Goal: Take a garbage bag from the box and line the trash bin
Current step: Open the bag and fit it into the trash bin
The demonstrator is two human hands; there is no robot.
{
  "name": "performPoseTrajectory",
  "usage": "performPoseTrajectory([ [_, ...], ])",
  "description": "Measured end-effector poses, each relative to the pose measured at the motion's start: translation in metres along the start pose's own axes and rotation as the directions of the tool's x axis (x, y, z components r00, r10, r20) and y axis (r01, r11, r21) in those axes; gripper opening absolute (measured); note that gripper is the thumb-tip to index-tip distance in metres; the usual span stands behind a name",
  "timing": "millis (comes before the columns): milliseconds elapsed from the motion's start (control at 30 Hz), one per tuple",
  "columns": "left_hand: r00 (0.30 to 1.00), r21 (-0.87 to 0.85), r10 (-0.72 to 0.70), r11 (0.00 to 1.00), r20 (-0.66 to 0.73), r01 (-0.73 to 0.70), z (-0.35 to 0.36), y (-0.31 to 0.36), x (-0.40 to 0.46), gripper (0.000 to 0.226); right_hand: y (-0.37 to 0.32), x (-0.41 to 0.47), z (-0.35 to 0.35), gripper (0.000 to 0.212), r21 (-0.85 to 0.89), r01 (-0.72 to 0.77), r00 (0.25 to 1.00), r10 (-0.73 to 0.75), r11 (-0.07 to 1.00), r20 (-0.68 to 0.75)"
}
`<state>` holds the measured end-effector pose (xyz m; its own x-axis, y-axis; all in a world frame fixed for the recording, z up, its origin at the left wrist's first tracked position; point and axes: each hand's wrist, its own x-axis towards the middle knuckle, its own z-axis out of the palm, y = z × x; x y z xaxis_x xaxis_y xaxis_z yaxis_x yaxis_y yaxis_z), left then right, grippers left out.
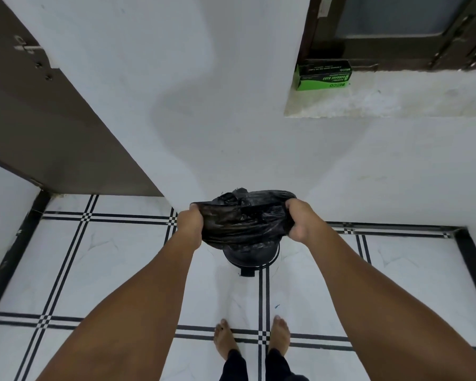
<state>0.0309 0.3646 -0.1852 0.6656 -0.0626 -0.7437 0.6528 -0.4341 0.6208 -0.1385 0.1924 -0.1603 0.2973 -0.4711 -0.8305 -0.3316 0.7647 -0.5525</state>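
A black garbage bag (242,221) is stretched wide between both hands, just above a small black trash bin (249,258) on the floor. My left hand (190,222) grips the bag's left edge. My right hand (298,218) grips its right edge. The bag hides most of the bin; only the lower body and a foot pedal show below it. The green and black garbage bag box (323,75) stands on a white window ledge, far up and to the right.
A white wall rises directly behind the bin. A brown door (52,125) stands to the left. The window ledge (396,100) juts out at upper right under a dark window frame. My bare feet stand on the white tiled floor with black lines.
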Motion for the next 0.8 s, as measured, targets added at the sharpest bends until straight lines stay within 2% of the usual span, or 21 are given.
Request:
performPoseTrajectory([
  [67, 0.989, -0.163, -0.085, 0.981, 0.125, 0.105, 0.003, 0.004, 0.003, 0.031, 0.004, -0.003, 0.001, 0.033, -0.074, -0.05, 0.987, 0.061, 0.996, 0.147],
  [200, 0.967, -0.185, -0.073, 0.975, 0.242, 0.12, 0.003, 0.006, -0.005, 0.036, 0.011, 0.0, 0.003, 0.027, -0.26, -0.092, 0.923, 0.18, 0.961, 0.34],
  [300, 0.948, -0.269, -0.044, 0.954, 0.314, 0.133, -0.003, 0.003, -0.002, 0.047, 0.016, 0.003, 0.006, 0.04, -0.426, -0.064, 0.863, 0.264, 0.903, 0.431],
  [367, 0.916, -0.257, -0.018, 0.957, 0.401, 0.131, -0.007, -0.001, 0.003, 0.063, 0.022, 0.007, 0.013, 0.048, -0.579, 0.034, 0.881, 0.25, 0.814, 0.403],
  [400, 0.878, -0.209, 0.003, 0.972, 0.479, 0.111, -0.01, -0.003, 0.001, 0.078, 0.027, 0.013, 0.016, 0.048, -0.639, 0.088, 0.925, 0.175, 0.764, 0.337],
  [433, 0.851, -0.12, 0.03, 0.992, 0.524, 0.039, -0.013, -0.005, 0.001, 0.088, 0.034, 0.021, 0.021, 0.045, -0.669, 0.141, 0.97, 0.034, 0.73, 0.242],
  [467, 0.839, 0.008, 0.074, 0.996, 0.539, -0.093, -0.015, -0.009, 0.003, 0.091, 0.041, 0.031, 0.025, 0.04, -0.669, 0.175, 0.985, -0.122, 0.723, 0.125],
  [500, 0.832, 0.196, 0.124, 0.943, 0.54, -0.268, -0.017, -0.012, 0.006, 0.088, 0.046, 0.039, 0.029, 0.033, -0.641, 0.19, 0.971, -0.239, 0.743, 0.011],
  [533, 0.812, 0.383, 0.165, 0.817, 0.56, -0.431, -0.019, -0.017, 0.01, 0.084, 0.051, 0.044, 0.032, 0.029, -0.605, 0.191, 0.953, -0.294, 0.773, -0.074],
  [567, 0.8, 0.549, 0.177, 0.642, 0.573, -0.536, -0.02, -0.021, 0.016, 0.078, 0.055, 0.048, 0.036, 0.025, -0.589, 0.185, 0.94, -0.316, 0.787, -0.127],
  [600, 0.802, 0.647, 0.19, 0.501, 0.566, -0.575, -0.02, -0.026, 0.024, 0.068, 0.059, 0.05, 0.039, 0.021, -0.591, 0.176, 0.931, -0.328, 0.787, -0.159],
  [633, 0.822, 0.697, 0.221, 0.442, 0.525, -0.564, -0.02, -0.027, 0.031, 0.053, 0.062, 0.051, 0.04, 0.019, -0.597, 0.179, 0.921, -0.347, 0.782, -0.179],
  [667, 0.843, 0.705, 0.265, 0.462, 0.469, -0.538, -0.019, -0.033, 0.044, 0.038, 0.068, 0.057, 0.041, 0.02, -0.582, 0.178, 0.909, -0.358, 0.793, -0.211],
  [733, 0.903, 0.637, 0.275, 0.642, 0.329, -0.427, -0.018, -0.041, 0.058, 0.025, 0.077, 0.065, 0.043, 0.026, -0.44, 0.196, 0.895, -0.343, 0.876, -0.285],
  [800, 0.963, 0.442, 0.136, 0.867, 0.232, -0.229, -0.015, -0.05, 0.073, 0.024, 0.086, 0.077, 0.045, 0.039, -0.1, 0.185, 0.928, -0.208, 0.978, -0.31],
])
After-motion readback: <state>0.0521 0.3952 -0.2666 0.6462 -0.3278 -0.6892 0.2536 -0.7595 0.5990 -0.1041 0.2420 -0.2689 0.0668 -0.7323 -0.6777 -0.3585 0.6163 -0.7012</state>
